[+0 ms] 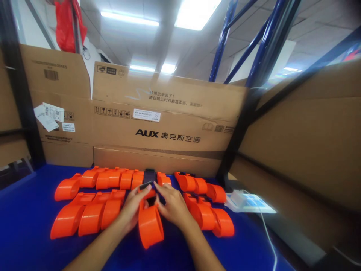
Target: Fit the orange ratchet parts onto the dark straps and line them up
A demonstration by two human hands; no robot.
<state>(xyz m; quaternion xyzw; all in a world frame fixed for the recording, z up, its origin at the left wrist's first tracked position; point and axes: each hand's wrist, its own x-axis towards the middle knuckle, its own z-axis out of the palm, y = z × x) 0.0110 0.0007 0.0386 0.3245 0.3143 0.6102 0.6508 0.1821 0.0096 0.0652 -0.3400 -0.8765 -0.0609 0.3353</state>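
Both hands gripped one orange part (pixel 150 225) lying on the blue desk (pixel 25 210): the left hand (pixel 132 207) and right hand (pixel 172 206) pinched its top end, fingertips at a small black piece (pixel 146 184). More orange parts (pixel 90 214) lay either side of it.

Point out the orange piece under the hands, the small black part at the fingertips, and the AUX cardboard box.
orange piece (pixel 150 227), head view, on its rounded front body.
small black part (pixel 146 184), head view, on its top face.
AUX cardboard box (pixel 180 120), head view, on its printed front wall.
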